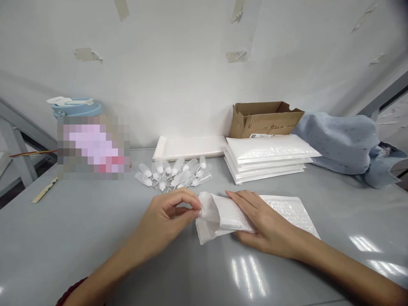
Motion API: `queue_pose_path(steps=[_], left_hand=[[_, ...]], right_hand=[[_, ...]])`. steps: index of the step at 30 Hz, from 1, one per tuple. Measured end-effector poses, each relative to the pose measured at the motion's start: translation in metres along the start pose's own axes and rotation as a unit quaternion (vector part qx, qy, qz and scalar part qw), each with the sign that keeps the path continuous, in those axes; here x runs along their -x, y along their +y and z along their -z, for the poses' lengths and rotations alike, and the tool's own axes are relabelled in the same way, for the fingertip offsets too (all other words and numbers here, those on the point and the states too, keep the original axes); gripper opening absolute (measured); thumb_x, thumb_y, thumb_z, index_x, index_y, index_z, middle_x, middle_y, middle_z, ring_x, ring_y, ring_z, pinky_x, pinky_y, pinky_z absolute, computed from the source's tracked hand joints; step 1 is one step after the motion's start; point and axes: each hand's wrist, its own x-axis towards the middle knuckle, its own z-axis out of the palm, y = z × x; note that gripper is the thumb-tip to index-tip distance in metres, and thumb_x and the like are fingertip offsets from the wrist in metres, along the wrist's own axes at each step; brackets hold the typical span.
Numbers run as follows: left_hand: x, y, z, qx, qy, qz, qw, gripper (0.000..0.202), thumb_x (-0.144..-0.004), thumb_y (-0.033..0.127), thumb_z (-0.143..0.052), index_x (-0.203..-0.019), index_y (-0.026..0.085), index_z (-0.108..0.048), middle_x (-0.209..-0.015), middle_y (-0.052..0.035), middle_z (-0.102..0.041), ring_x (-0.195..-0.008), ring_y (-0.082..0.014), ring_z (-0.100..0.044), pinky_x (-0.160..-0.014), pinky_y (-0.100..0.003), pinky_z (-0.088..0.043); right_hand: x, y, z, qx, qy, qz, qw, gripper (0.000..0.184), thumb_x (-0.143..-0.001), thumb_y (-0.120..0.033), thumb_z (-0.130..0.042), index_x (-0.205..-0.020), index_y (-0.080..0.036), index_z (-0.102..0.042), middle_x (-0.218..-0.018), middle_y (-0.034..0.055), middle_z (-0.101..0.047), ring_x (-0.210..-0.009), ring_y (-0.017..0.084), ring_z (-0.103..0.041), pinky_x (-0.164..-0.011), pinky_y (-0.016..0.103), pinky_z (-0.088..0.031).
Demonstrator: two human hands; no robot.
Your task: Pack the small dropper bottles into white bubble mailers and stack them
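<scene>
A white padded bubble mailer [236, 214] lies across the table in front of me, its mouth gaping toward the left and its flap [205, 231] spread out. My right hand [258, 221] is closed around its sides, thumb below and fingers on top, bowing the mouth apart. At the flap's left edge, thumb and forefinger of my left hand [177, 214] are pinched together. A bit of white shows at those fingertips; whether it is the flap or a small item, I cannot tell. Beyond the left hand lies a cluster of small translucent squeeze bottles [178, 172] with white caps.
Stacked filled mailers [270, 148] sit at the back right, before an open cardboard box [267, 121]. Flat mailers [194, 146] lie against the wall. A bluish cloth [338, 142] is bunched at right; a blue-lidded container [76, 108] and a cutter-like strip [44, 191] are at left.
</scene>
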Motion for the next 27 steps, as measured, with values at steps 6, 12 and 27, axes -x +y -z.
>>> queue_pose_path(steps=[6, 12, 27], left_hand=[[0.006, -0.001, -0.019, -0.059, -0.070, -0.003, 0.996, 0.017, -0.081, 0.011, -0.053, -0.078, 0.018, -0.068, -0.085, -0.0021, -0.070, -0.078, -0.0131, -0.065, -0.070, -0.022, -0.054], [0.008, -0.008, -0.013, -0.248, -0.016, -0.157, 0.956, 0.014, -0.085, 0.013, -0.053, -0.095, 0.018, -0.062, -0.085, -0.0018, -0.067, -0.071, -0.0117, -0.059, -0.065, -0.021, -0.048], [0.016, -0.001, -0.031, -0.264, -0.148, -0.019, 0.953, 0.020, -0.081, 0.006, -0.045, -0.069, 0.017, -0.057, -0.064, 0.0028, -0.058, -0.056, -0.0103, -0.048, -0.054, -0.023, -0.034]], right_hand=[[0.002, -0.001, -0.002, -0.005, 0.004, 0.013, 1.000, 0.071, -0.074, -0.017, -0.054, -0.140, -0.011, -0.028, -0.120, 0.0165, -0.053, -0.113, 0.030, -0.049, -0.094, 0.046, -0.043], [0.003, -0.001, -0.002, 0.002, 0.002, 0.016, 1.000, 0.072, -0.075, -0.018, -0.054, -0.141, -0.011, -0.027, -0.121, 0.0170, -0.052, -0.113, 0.030, -0.048, -0.094, 0.047, -0.042], [0.004, -0.010, -0.007, 0.017, -0.016, 0.040, 0.999, 0.074, -0.072, -0.015, -0.055, -0.140, -0.009, -0.026, -0.121, 0.0180, -0.052, -0.110, 0.031, -0.048, -0.095, 0.051, -0.038]])
